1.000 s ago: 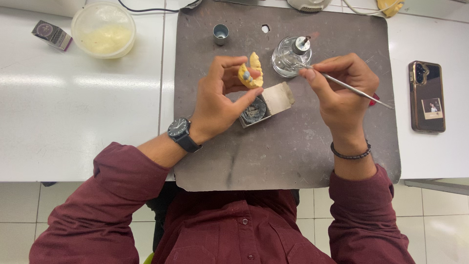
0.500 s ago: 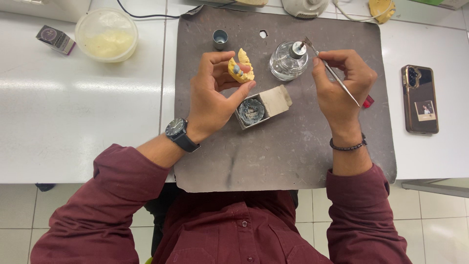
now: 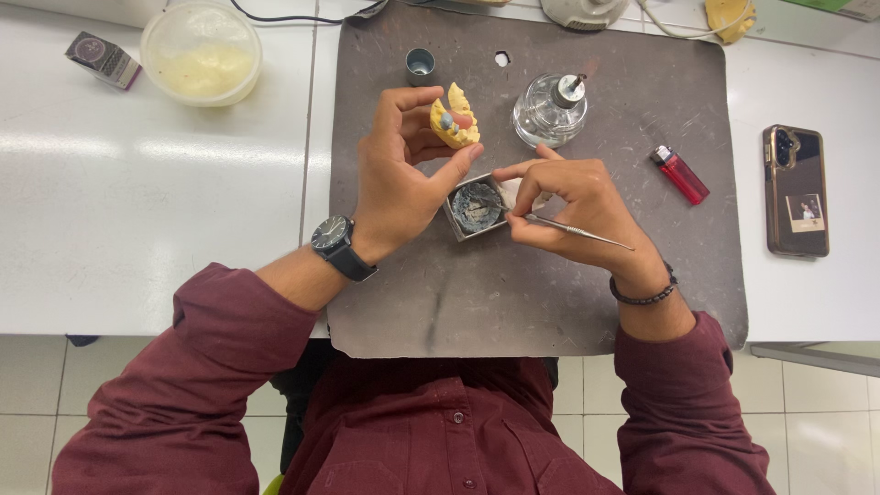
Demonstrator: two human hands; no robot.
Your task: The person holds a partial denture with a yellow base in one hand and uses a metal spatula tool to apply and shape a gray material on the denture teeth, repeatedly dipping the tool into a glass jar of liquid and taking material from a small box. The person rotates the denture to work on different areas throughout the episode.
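While left fingers (image 3: 408, 137) grip the yellow model (image 3: 456, 117), right fingers (image 3: 541, 197) pinch a metal tool (image 3: 577, 232) at the tin (image 3: 477, 207) rim.

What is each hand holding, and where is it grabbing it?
The left hand pinches a yellow tooth model by its sides, between thumb and fingertips. The right hand grips a thin metal tool near its front end, tip at the small square tin.
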